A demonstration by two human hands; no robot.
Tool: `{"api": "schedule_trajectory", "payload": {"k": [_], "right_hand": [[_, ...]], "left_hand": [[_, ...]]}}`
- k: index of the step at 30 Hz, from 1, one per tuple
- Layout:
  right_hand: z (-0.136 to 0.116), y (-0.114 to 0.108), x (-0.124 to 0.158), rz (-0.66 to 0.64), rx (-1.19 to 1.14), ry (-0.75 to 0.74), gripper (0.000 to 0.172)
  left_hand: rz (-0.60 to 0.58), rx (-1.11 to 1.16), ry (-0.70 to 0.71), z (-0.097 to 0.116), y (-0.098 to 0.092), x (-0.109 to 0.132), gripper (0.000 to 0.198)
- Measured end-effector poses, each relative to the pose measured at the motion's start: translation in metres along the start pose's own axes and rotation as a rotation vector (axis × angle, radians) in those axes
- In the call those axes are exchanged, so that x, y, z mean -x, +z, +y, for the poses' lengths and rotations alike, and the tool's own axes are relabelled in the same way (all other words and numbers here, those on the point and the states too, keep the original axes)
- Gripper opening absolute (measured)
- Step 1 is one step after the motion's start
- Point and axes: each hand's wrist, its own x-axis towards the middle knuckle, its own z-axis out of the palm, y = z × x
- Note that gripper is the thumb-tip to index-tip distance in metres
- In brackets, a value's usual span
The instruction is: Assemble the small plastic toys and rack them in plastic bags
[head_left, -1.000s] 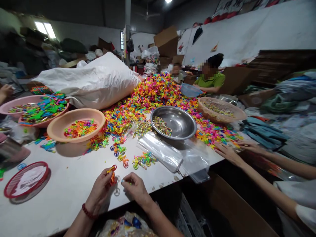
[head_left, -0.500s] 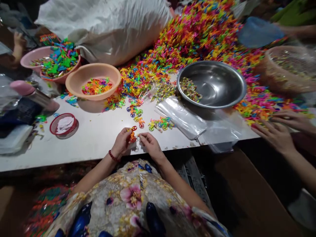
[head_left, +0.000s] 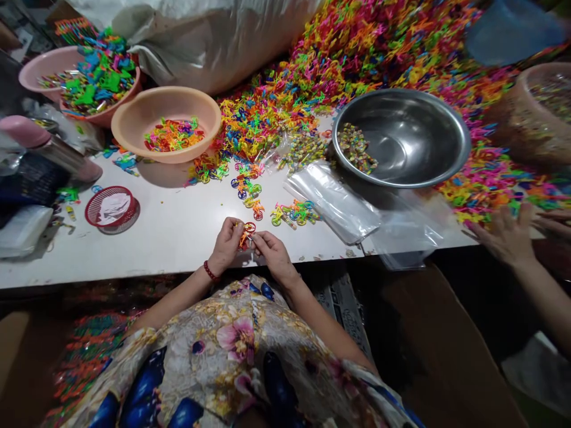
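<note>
My left hand [head_left: 226, 245] and my right hand [head_left: 274, 257] meet at the near edge of the white table [head_left: 178, 238]. Between their fingertips sits a small orange and red plastic bicycle toy [head_left: 245, 233]; the left hand pinches its frame, and the right hand's fingers close on a tiny part pressed against it. A few finished toy bicycles [head_left: 294, 213] lie just beyond my hands. A red bead bracelet is on my left wrist.
A huge heap of coloured plastic parts [head_left: 366, 53] covers the far table. A steel bowl [head_left: 401, 137], two pink basins [head_left: 165, 131], clear plastic bags [head_left: 339, 202], a red basket lid [head_left: 111, 207] and a white sack [head_left: 214, 35] stand around. Another person's hands [head_left: 508, 235] reach in at right.
The view has tilted down toward my lap and the table edge. My hands have drawn closer together around the small toy.
</note>
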Motion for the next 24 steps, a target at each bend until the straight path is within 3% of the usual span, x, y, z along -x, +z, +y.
{"api": "schedule_trajectory", "payload": {"k": [8,13,18,22,24], "right_hand": [[0.006,-0.005,-0.001,-0.031,0.043,0.04,0.039],[0.009,0.0,0.003,0.0,0.276,-0.194,0.042],[0.009,0.009,0.009,-0.025,0.474,-0.41,0.035],[0.005,0.001,0.01,-0.023,0.494,-0.375,0.029],[0.0,-0.014,0.007,0.055,0.488,-0.339,0.029]], "left_hand": [[0.039,-0.201,0.064,0.0,-0.004,0.0,0.033],[0.073,-0.351,0.089,0.005,-0.007,-0.001,0.023],[0.136,-0.322,0.124,0.005,-0.003,-0.002,0.024],[0.073,-0.197,0.049,0.001,0.003,-0.005,0.029],[0.064,-0.169,0.038,0.0,0.005,-0.012,0.031]]}}
